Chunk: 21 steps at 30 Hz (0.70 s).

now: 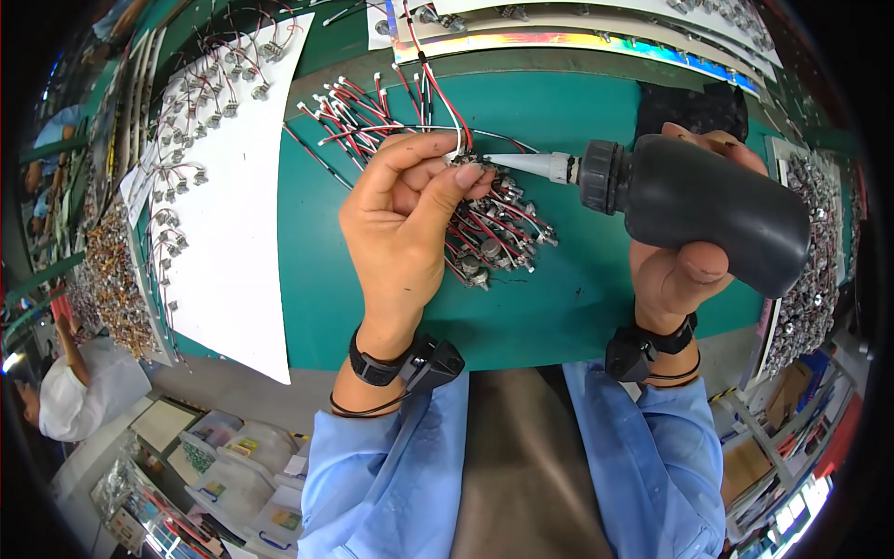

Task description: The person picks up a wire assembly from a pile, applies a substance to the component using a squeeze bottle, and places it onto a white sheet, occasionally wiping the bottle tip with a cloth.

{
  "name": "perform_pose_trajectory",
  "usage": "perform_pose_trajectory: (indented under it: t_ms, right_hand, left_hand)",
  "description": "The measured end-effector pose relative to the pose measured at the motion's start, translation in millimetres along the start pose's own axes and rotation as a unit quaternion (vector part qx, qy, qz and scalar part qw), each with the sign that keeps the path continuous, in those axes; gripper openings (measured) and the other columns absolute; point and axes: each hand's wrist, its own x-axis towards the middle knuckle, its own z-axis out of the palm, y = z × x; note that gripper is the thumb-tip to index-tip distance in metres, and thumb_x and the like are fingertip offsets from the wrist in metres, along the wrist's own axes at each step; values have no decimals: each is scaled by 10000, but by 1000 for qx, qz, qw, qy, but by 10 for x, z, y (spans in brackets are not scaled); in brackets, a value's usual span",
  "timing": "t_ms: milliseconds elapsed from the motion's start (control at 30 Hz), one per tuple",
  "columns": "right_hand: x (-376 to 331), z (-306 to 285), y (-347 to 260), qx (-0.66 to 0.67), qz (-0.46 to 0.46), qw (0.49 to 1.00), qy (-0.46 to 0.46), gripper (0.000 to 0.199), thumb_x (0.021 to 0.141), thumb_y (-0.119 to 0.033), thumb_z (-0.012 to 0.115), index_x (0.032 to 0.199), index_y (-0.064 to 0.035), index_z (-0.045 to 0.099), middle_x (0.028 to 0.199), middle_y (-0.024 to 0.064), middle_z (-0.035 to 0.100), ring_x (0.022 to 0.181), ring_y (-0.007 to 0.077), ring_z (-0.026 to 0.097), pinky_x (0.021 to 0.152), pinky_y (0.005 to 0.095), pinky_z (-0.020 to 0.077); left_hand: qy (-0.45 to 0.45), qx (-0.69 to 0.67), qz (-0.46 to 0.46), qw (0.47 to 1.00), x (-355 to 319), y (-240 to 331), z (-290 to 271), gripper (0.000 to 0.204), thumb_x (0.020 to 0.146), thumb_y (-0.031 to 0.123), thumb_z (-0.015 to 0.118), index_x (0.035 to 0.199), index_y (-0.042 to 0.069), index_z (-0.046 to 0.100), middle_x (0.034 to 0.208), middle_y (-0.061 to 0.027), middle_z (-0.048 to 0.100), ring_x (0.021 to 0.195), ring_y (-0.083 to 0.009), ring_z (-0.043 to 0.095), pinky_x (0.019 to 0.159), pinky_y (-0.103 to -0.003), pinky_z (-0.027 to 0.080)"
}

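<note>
Over the green mat (559, 298), my left hand (396, 219) is closed in a pinch on a small wired potentiometer (472, 159); its red, white and black wires rise away from the fingertips. Fingers of my right hand (675, 279) wrap around a black squeeze bottle (722, 210), tilted so that its pale tapered nozzle (526, 165) points left. The nozzle's tip is at the potentiometer; whether they touch I cannot tell. Beneath and beyond my left hand lies a pile of wired potentiometers (491, 248), with white plugs on the wire ends.
A white sheet (228, 270) on the left carries rows of wired potentiometers. More parts fill trays at the far left (116, 279) and right (812, 252). A black cloth (694, 107) lies behind the bottle. Another person (88, 387) is at the lower left, near plastic bins (233, 480).
</note>
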Motion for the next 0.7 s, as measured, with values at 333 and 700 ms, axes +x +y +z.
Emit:
perform_pose_trajectory:
  t_ms: [333, 700]
  right_hand:
    - [-27, 53, 16, 11, -16, 1000, 19, 846, 608, -447, 712, 1158, 58, 315, 1057, 180, 520, 908, 279, 567, 785, 358, 473]
    - [-35, 36, -19, -17, 13, 1000, -18, 840, 618, -476, 680, 1191, 16, 312, 1103, 154, 451, 967, 283, 532, 874, 397, 422]
  left_hand:
    - [1, 1, 2, 1000, -11, -6, 3, 166, 767, -104, 529, 933, -88, 521, 935, -111, 523, 778, -171, 599, 702, -276, 528]
    - [-4, 4, -1, 1000, -11, 1, 2, 169, 757, -120, 528, 924, -95, 517, 937, -111, 505, 786, -167, 594, 705, -262, 522]
